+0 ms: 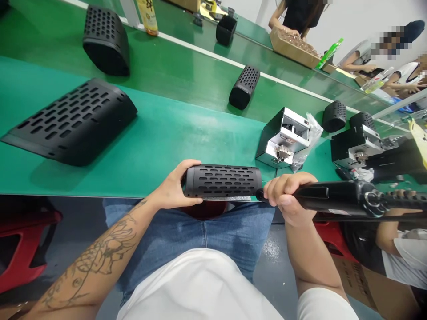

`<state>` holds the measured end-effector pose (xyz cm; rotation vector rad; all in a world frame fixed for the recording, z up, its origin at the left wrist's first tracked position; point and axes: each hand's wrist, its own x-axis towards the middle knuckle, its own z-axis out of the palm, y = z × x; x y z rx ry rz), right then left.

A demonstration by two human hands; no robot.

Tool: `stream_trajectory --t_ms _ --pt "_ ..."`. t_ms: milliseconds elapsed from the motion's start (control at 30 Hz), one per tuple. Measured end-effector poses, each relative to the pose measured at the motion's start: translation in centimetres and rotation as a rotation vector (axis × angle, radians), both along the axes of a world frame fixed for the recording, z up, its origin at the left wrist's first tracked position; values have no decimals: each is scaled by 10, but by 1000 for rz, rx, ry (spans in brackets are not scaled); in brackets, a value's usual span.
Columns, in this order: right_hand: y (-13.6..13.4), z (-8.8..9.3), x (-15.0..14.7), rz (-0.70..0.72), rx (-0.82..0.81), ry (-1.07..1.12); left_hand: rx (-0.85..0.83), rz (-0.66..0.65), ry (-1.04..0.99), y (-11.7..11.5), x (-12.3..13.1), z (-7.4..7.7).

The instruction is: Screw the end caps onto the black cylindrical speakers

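Observation:
At the near edge of the green bench, my left hand grips the left end of a black slotted housing, thumb on the far side and fingers on the near side. The housing lies lengthwise across the edge. My right hand is wrapped round a black electric screwdriver, held level. Its tip points left at the housing's right end; whether a screw is on it cannot be made out. Just beyond my right hand stands a screw feeder with a silver front.
A larger-looking slotted housing lies at left, with another housing behind it. One more housing stands mid-bench. At right are a second screw feeder and a plastic bag. People work across the bench beside a cardboard box.

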<state>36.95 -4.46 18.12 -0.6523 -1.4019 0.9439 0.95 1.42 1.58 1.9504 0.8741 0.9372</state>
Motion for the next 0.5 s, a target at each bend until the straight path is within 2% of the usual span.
stream_trajectory --t_ms 167,333,400,467,500 --pt "-2 -4 -2 35 14 -28 50 -5 13 0 1 -2" --pt "-6 0 3 -74 3 -24 118 21 33 -3 3 -4" --pt "7 5 18 -154 39 3 146 29 23 -4 5 -5" --pt "33 9 40 -319 128 52 162 45 23 -5 6 -5" --pt "50 9 51 -449 179 81 166 53 29 -6 7 -5"
